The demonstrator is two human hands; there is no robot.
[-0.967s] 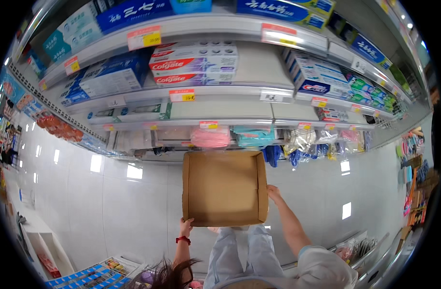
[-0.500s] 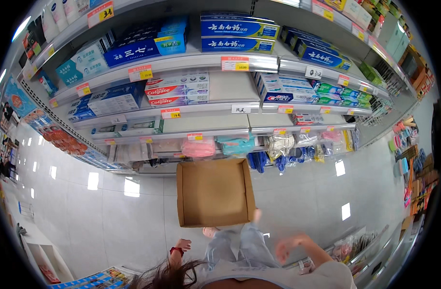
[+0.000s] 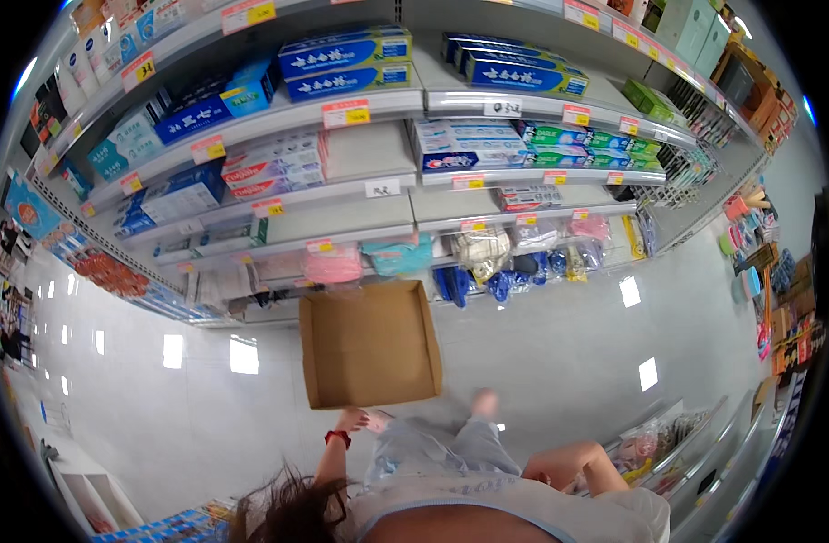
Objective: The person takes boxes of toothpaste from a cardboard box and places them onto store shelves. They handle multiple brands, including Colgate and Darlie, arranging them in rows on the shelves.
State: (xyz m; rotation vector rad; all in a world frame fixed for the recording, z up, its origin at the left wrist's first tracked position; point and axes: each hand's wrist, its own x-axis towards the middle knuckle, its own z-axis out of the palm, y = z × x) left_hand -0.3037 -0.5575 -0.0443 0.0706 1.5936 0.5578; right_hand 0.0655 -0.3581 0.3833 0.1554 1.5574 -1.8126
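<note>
An open, shallow brown cardboard box [image 3: 372,348] sits in front of the lowest shelf, with nothing visible inside. My left hand [image 3: 351,420], with a red band on its wrist, hangs just below the box's near edge. Its fingers look loosely stretched and hold nothing; whether they touch the box I cannot tell. Close to my body on the right, my right hand [image 3: 543,474] is bent inward at the wrist, its fingers mostly hidden. Above the box, packaged pink cloths [image 3: 333,264] and packaged teal cloths [image 3: 396,256] hang over the bottom shelf's edge.
Shelves ahead carry blue toothpaste boxes [image 3: 346,61], red-and-white toothpaste boxes [image 3: 274,165] and green toothpaste packs [image 3: 595,145]. Blue packaged items [image 3: 500,282] hang low, right of the box. Grey tiled floor [image 3: 559,353] surrounds my feet. Another rack [image 3: 695,462] stands behind me on the right.
My left hand has moved up to the box's near edge. My right hand has drawn in toward my body. My right foot has stepped, and the view has shifted rightward.
</note>
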